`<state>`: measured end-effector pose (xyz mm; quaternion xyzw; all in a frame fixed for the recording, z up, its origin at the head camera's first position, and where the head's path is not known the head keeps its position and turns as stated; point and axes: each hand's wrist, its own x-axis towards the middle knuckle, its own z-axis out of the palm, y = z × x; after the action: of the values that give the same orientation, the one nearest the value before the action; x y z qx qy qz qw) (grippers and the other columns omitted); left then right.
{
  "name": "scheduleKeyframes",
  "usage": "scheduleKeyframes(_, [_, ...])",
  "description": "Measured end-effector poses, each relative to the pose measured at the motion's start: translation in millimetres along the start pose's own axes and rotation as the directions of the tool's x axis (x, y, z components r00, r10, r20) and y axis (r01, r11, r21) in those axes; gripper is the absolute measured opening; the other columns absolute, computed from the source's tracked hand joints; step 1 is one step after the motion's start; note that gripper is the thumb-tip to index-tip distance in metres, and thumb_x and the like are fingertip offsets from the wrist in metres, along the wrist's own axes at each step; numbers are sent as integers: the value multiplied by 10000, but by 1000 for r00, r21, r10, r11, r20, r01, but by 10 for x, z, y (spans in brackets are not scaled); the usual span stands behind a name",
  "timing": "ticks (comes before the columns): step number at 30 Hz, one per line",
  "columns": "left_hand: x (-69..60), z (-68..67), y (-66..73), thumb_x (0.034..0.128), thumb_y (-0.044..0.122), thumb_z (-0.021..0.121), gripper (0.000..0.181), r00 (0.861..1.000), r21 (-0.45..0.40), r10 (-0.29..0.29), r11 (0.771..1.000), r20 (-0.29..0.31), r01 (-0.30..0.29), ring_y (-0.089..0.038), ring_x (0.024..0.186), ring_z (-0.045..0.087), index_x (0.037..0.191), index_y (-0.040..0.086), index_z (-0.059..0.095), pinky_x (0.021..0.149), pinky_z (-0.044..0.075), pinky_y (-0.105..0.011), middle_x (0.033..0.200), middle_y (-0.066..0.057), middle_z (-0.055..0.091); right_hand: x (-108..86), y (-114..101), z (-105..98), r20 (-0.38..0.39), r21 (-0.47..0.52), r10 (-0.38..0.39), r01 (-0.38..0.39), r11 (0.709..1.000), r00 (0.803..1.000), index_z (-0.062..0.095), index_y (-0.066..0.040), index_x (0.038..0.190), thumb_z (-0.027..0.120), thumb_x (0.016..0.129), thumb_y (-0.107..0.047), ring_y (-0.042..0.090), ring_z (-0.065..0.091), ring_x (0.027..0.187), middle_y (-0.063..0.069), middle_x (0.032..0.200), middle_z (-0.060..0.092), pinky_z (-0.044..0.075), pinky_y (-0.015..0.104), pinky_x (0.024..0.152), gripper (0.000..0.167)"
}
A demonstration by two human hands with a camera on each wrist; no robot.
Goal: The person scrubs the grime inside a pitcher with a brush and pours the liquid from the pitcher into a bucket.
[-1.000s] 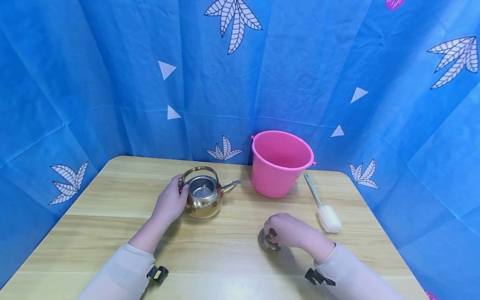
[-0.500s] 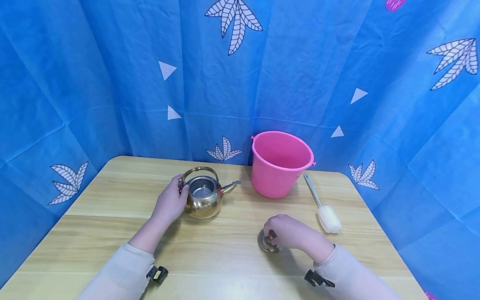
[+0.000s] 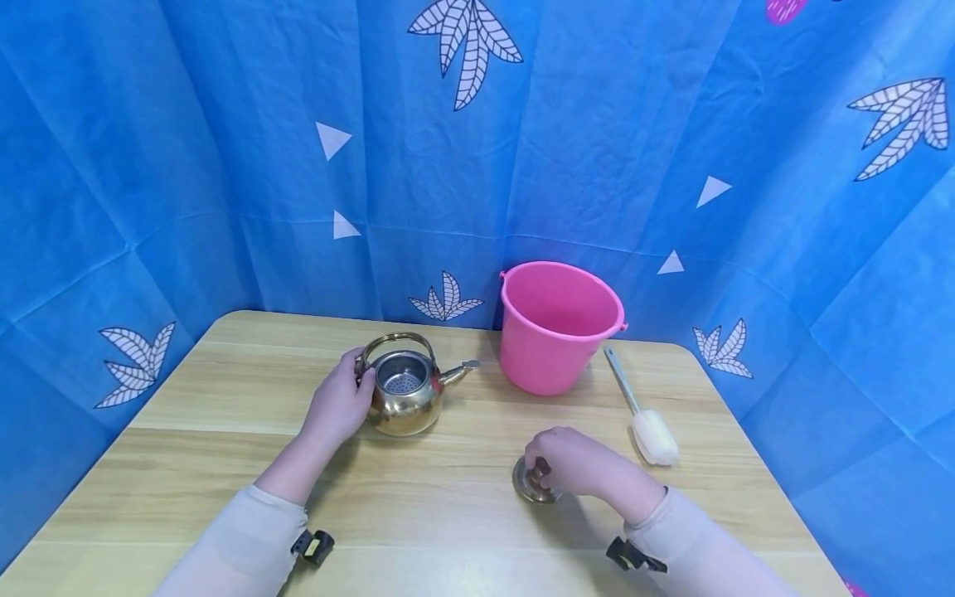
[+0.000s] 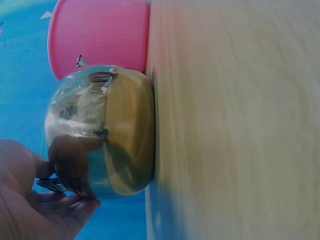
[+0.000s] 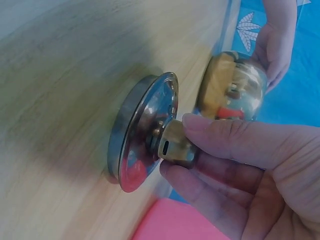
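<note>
A brass-coloured teapot (image 3: 405,412), lidless, stands upright on the table left of the middle, its spout pointing right and its perforated strainer showing through the opening. On its left side my left hand (image 3: 343,396) grips it near the handle's base; the left wrist view shows the thumb (image 4: 40,165) and fingers at a small fitting there. My right hand (image 3: 573,460) pinches the knob (image 5: 176,143) of the round teapot lid (image 3: 533,482) between thumb and fingers. Rim down, the lid rests on the wood in front of the bucket.
Behind and right of the teapot stands a pink bucket (image 3: 548,356). A white sponge brush (image 3: 656,437) with a pale blue handle lies at the right. Blue patterned cloth (image 3: 433,166) encloses the wooden table (image 3: 418,531) at its back and sides.
</note>
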<state>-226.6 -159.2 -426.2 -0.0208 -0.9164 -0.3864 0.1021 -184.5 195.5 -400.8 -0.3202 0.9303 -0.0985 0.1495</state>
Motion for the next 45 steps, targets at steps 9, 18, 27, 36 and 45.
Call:
scheduleKeyframes(9, [5, 2, -2, 1051, 187, 467, 534, 1000, 0, 0, 1000, 1, 0, -504, 1240, 523, 1497, -75, 332, 1029, 418, -624, 1382, -327, 519, -12, 26, -27, -22, 8, -37, 37, 999, 999, 736, -97, 926, 800, 762, 23, 47, 559, 757, -72, 821, 654, 539, 285, 752, 213])
scheduleKeyframes(18, [-5, 19, -16, 1040, 188, 485, 509, 999, 8, 30, 1000, -29, -30, -503, 1198, 557, 1467, -68, 380, 997, 440, -626, 1322, -324, 569, -25, 7, -69, -39, 5, -31, 31, 1000, 999, 740, -117, 912, 806, 752, 10, 71, 587, 785, -73, 843, 674, 544, 307, 773, 214])
scheduleKeyframes(27, [-9, 15, -7, 1048, 195, 466, 508, 1000, -2, 19, 1000, -21, -19, -490, 1202, 561, 1474, -64, 372, 996, 446, -616, 1319, -315, 576, -52, -17, -155, -51, 31, -37, 39, 999, 998, 734, -101, 899, 803, 747, 19, 113, 623, 810, -34, 860, 693, 553, 321, 785, 206])
scheduleKeyframes(36, [-12, 2, 12, 1046, 189, 468, 511, 1000, 6, 11, 1000, -19, -11, -500, 1203, 554, 1477, -66, 366, 1001, 438, -623, 1321, -321, 571, -62, -32, -243, -64, 23, -71, 73, 997, 995, 736, -98, 931, 767, 796, 4, 180, 657, 863, 0, 897, 708, 557, 342, 791, 173])
scheduleKeyframes(45, [-7, 7, 14, 1048, 197, 469, 513, 1000, 15, 9, 1000, -18, -9, -508, 1189, 560, 1477, -66, 365, 984, 446, -632, 1315, -320, 575, -64, -95, -311, -77, 19, -41, 43, 999, 996, 744, -70, 973, 788, 843, -64, 191, 665, 903, 21, 947, 713, 571, 368, 820, 138])
